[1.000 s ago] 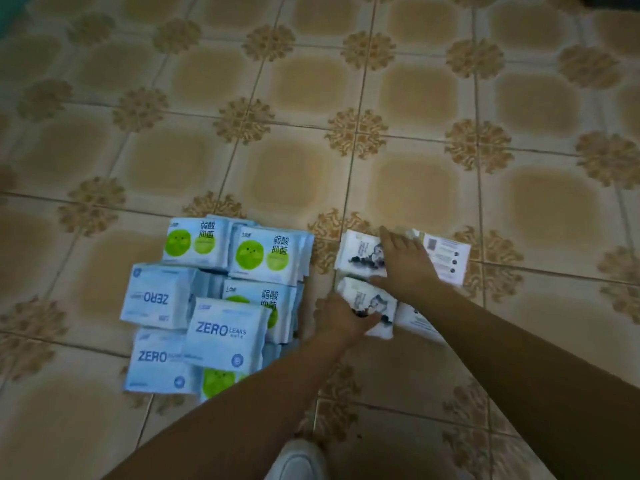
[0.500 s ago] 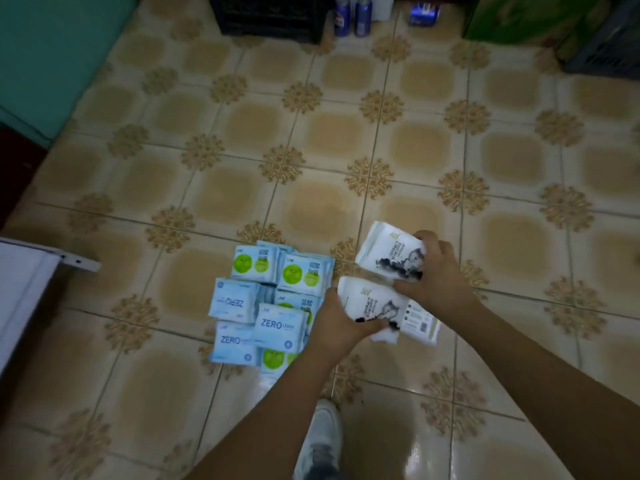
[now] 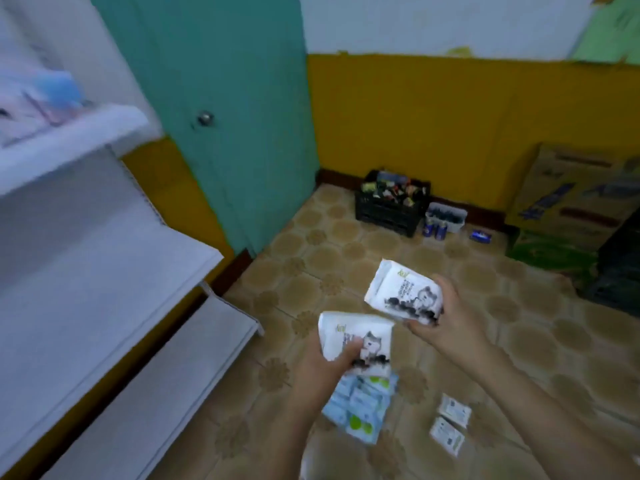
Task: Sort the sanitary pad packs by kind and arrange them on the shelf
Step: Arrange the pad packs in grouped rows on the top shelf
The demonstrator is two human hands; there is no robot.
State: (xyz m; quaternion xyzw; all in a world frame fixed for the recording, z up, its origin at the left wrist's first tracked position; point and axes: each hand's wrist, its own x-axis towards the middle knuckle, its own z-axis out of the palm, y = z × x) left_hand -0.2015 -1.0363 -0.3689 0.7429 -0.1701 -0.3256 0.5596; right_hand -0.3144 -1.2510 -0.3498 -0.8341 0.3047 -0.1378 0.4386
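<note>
Both hands [image 3: 329, 362] [image 3: 446, 320] have lifted white cat-print packs [image 3: 358, 337] [image 3: 403, 292] off the floor toward the shelf [image 3: 104, 271].

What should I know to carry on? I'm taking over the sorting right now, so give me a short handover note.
Left hand grips one white cat-print pack; right hand grips another, both lifted off the floor.
Blue and green packs are piled on the floor below the left hand; two white packs lie to their right.
The white shelf stands at left, its near boards bare.
Left: shelve the held pair, then the rest by kind.

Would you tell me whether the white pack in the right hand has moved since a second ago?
Yes. The white pack in the right hand has been lifted off the tiled floor, well above the blue packs.
</note>
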